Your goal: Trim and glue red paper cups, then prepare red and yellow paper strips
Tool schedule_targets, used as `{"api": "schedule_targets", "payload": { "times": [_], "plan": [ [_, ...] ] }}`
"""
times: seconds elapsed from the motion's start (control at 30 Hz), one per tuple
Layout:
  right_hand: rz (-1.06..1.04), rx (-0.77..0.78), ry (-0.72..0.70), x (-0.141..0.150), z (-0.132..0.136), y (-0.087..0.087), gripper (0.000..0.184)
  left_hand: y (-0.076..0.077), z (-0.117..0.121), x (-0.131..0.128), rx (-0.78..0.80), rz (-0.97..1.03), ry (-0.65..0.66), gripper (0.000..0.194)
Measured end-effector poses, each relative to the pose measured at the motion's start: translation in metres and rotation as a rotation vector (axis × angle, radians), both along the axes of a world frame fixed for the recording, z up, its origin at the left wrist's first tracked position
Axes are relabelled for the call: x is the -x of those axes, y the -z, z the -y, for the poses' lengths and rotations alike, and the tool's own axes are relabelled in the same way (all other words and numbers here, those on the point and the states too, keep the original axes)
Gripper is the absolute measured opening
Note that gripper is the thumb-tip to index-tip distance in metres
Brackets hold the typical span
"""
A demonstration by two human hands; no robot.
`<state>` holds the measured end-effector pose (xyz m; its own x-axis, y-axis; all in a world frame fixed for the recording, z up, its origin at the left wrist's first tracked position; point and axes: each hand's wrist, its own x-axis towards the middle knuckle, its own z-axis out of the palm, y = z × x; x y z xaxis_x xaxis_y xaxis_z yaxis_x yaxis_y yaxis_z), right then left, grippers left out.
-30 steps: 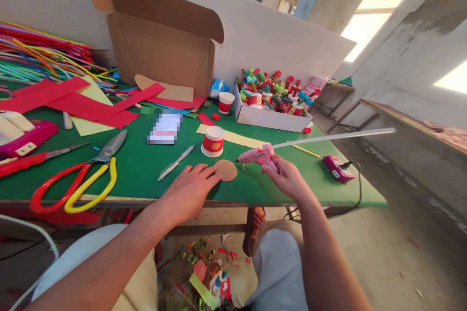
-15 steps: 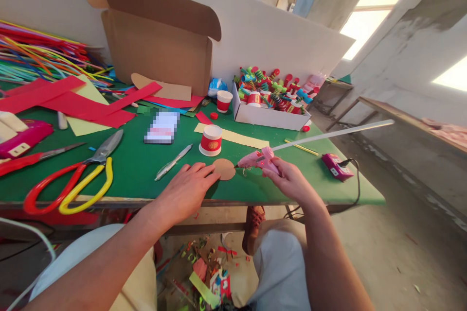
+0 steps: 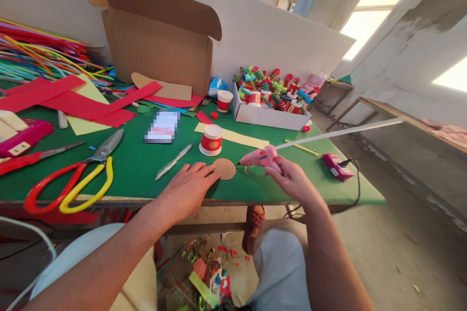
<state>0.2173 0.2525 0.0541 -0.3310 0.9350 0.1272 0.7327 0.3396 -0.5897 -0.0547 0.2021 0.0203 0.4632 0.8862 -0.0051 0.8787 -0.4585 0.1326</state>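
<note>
My left hand (image 3: pixel 191 182) lies low on the green table, fingers stretched out, thumb and fingertips at the left edge of a round brown cardboard disc (image 3: pixel 225 169). In my right hand (image 3: pixel 292 177) is a pink glue gun (image 3: pixel 268 155), gripped by its handle. A long clear glue stick (image 3: pixel 346 134) sticks out of its rear. Its nozzle points left, just off the disc's right edge. Behind the disc stands a red and white paper cup (image 3: pixel 211 141), wide rim down. A silver pen (image 3: pixel 174 162) lies left of it.
Large scissors (image 3: pixel 91 165) with red and yellow handles lie at left, near a phone (image 3: pixel 162 126) and red paper strips (image 3: pixel 83 102). At the back are an open cardboard box (image 3: pixel 156 48) and a white box (image 3: pixel 272 117) of colourful crafts. A purple power socket (image 3: pixel 336 167) sits at right.
The glue gun in my right hand has shifted slightly right, its nozzle moving off the disc's edge. My left hand and the disc have barely moved.
</note>
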Motion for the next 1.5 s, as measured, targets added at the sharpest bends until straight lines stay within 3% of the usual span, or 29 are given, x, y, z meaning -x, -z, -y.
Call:
{"api": "schedule_targets", "payload": {
  "times": [0.27, 1.1, 1.3, 1.5],
  "plan": [
    [0.023, -0.003, -0.069, 0.001, 0.002, -0.001, 0.023, 0.001, 0.0, 0.001, -0.006, -0.004, -0.001, 0.053],
    [0.016, 0.001, -0.05, 0.005, 0.003, -0.004, 0.024, 0.001, 0.0, 0.0, 0.0, -0.015, -0.007, 0.055],
    [-0.131, -0.018, 0.06, 0.021, -0.004, 0.004, 0.028, -0.004, 0.001, -0.003, 0.019, -0.053, -0.015, 0.054],
    [-0.093, -0.063, 0.052, 0.045, -0.006, 0.013, 0.018, -0.004, 0.012, -0.01, -0.063, -0.097, -0.033, 0.048]
  ]
}}
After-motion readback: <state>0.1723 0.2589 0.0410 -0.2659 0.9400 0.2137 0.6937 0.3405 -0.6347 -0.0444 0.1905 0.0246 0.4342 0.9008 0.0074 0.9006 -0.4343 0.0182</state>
